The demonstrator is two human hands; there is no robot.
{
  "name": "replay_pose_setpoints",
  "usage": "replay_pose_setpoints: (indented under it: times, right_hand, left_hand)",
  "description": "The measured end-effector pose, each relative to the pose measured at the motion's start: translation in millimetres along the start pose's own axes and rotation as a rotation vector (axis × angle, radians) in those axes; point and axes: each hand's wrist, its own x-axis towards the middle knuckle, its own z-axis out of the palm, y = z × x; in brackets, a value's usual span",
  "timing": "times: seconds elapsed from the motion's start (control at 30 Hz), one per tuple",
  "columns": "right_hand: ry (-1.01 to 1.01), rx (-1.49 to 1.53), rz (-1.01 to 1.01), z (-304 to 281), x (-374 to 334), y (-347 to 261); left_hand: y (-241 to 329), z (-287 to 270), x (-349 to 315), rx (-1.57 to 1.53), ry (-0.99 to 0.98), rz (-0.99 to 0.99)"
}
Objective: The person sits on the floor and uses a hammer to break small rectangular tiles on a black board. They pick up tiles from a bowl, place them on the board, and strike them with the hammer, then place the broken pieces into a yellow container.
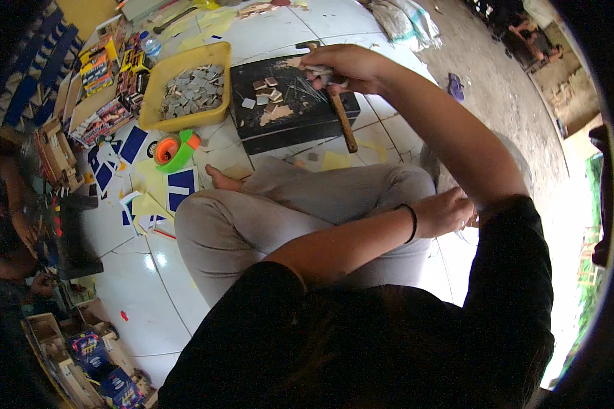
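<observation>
My right hand is over the right end of a black box, its fingers curled round small greyish pieces. Under that hand a hammer crosses the box's edge; its wooden handle points back toward me. Several small square pieces, brown and whitish, lie on the box top beside a heap of nails. My left hand, with a black band at the wrist, reaches across to my right knee. Its fingers are bent closed, and my right arm partly hides them, so what they hold cannot be made out.
Left of the box stands a yellow tray full of small grey squares. Green and orange tape rolls and blue-and-white cut pieces lie on the tiles. Wooden toy trucks stand at the left, near another person's arm.
</observation>
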Motion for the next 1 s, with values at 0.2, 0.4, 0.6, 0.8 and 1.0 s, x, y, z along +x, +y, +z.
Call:
replay_pose_setpoints:
  times: [0.2, 0.4, 0.6, 0.8, 1.0]
  right_hand:
    - [0.001, -0.174, 0.196, 14.2, 149.3, 40.1]
    - [0.099, -0.394, 0.235, 25.8, 203.8, 59.1]
    - [0.054, -0.424, 0.146, 25.1, 204.1, 53.9]
    - [0.123, -0.336, -0.053, 32.2, 161.3, 20.0]
    - [0.183, -0.396, -0.488, 16.0, 22.0, -18.2]
  left_hand:
    - [-0.6, 0.8, -1.6, -0.025, 0.040, -0.002]
    - [0.8, 9.5, -4.5, -0.057, 0.041, -0.012]
    - [-0.3, 10.8, -2.4, -0.082, 0.042, -0.029]
    - [-4.0, 15.1, -0.4, -0.108, 0.043, -0.044]
    - [2.8, 14.2, -3.7, -0.357, 0.202, -0.222]
